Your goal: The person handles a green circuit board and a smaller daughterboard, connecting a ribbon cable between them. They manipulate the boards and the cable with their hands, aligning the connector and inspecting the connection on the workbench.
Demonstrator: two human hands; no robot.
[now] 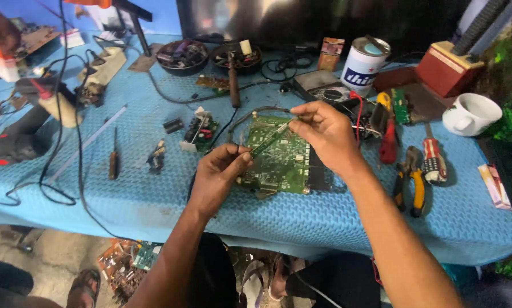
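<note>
A narrow green strip board (pixel 270 138) is gripped at both ends, left hand (pixel 219 174) at seven o'clock, right hand (pixel 324 134) at one o'clock, above the circuit board (pixel 278 162).

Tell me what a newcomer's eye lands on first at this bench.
First the two hands at centre: the left hand and right hand pinch the ends of a narrow green strip board above a large green circuit board lying on the blue table cover. Next, the red-handled screwdrivers and yellow-handled pliers to the right, and a white mug far right.
</note>
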